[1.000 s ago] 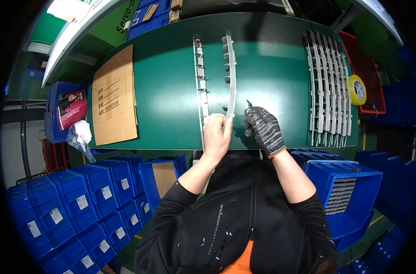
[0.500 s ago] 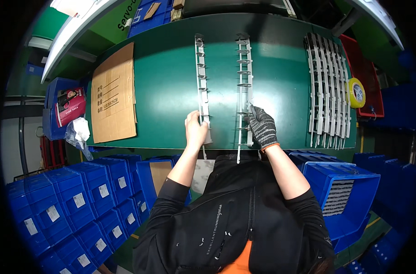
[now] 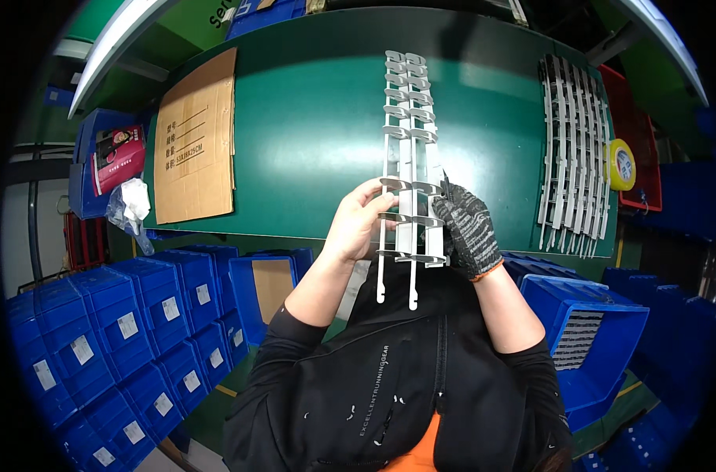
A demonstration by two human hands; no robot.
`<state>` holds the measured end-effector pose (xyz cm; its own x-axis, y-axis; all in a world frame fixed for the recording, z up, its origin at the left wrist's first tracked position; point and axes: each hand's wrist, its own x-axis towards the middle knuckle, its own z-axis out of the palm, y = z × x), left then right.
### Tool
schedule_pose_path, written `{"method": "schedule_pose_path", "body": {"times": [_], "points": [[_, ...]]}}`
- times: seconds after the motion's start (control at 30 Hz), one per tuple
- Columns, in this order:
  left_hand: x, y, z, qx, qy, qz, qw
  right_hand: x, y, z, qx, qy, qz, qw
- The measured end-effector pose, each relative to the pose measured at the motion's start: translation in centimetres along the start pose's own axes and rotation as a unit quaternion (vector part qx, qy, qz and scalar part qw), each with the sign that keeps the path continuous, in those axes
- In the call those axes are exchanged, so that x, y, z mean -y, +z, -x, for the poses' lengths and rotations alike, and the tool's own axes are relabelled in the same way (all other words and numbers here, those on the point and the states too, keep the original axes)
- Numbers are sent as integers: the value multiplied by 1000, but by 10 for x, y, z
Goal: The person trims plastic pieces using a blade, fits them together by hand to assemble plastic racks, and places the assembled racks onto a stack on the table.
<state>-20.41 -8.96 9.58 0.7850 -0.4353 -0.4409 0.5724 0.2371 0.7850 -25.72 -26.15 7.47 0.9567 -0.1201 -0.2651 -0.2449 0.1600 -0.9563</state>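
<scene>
Two long pale strips with rows of curved grey tabs lie side by side, close together, lengthwise before me. My bare left hand (image 3: 358, 224) is closed on the lower part of the left strip (image 3: 387, 157), thumb on top. Along the outer edge of the right strip (image 3: 430, 161), my right hand (image 3: 469, 232), in a grey knit glove with an orange cuff, has its fingers closed on that strip. A small dark thing shows by the gloved fingertips; I cannot make out what it is. The strips' notched lower ends reach past the table's near edge.
More such strips (image 3: 574, 149) lie in rows on the right of the green table (image 3: 311, 118), beside a yellow tape roll (image 3: 622, 165) and a red tray (image 3: 645, 157). Flat cardboard (image 3: 194, 141) lies on the left. Blue crates (image 3: 130, 322) stand below left, another blue bin (image 3: 586, 315) below right.
The two strips, apart before, are now close together and nearer my body, their tabs facing up more. My left hand moved right with its strip; my right hand shifted slightly nearer to me.
</scene>
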Motion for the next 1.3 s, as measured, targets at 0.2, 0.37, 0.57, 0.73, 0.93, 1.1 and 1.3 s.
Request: {"method": "schedule_pose_path", "body": {"times": [0.2,0.37,0.57,0.73,0.93,1.1,1.3], "points": [[8,-3,1,16,-16,33,999,4,-3,8,-2,39,-56,998],[7,1,1,18,-19,42,999,3,-2,10,-11,61,-157,986],[13,-6,-12,26,-5,21,999,15,-26,-4,-66,23,-136,988],[36,-22,-38,14,1,-8,1000,23,-21,-14,-115,-101,195,969],[86,-44,-67,7,33,-151,988,-33,-4,-25,-27,-93,487,868],[67,-49,-86,-59,9,-309,949,-59,-6,-27,-50,-115,480,868],[59,-34,-129,-119,52,-364,923,-51,-4,-35,20,-132,495,859]]}}
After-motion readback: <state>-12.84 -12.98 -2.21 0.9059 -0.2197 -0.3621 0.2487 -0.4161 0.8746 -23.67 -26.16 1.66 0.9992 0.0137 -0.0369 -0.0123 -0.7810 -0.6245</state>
